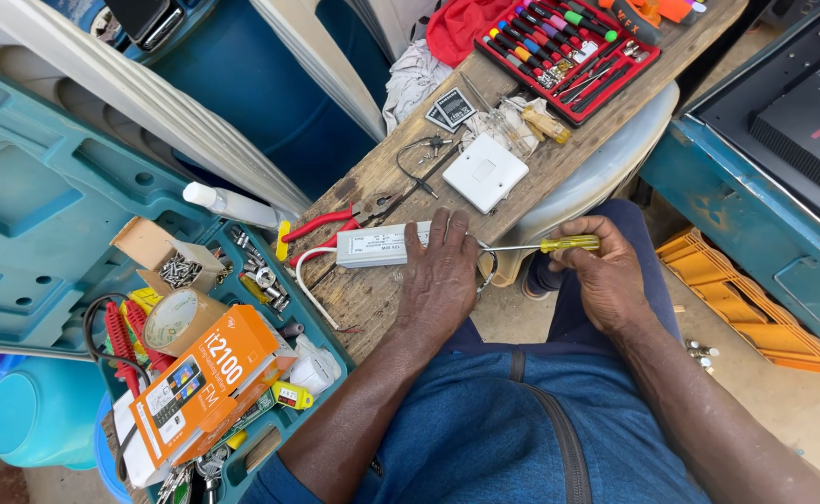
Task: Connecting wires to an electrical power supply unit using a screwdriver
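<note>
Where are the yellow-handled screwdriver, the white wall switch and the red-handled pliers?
screwdriver (pixel 568 244), head view, on its yellow handle.
wall switch (pixel 484 172), head view, middle of its white plate.
pliers (pixel 321 224), head view, on the upper red handle.

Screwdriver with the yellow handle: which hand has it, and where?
The right hand grips the screwdriver by its yellow handle; the left hand presses the white box.

Power supply box (pixel 386 245) on plank (pixel 372 299) near its front edge — pliers (pixel 335 222) left, wall switch (pixel 484 173) behind, screwdriver tray (pixel 567 56) at far end.
</note>
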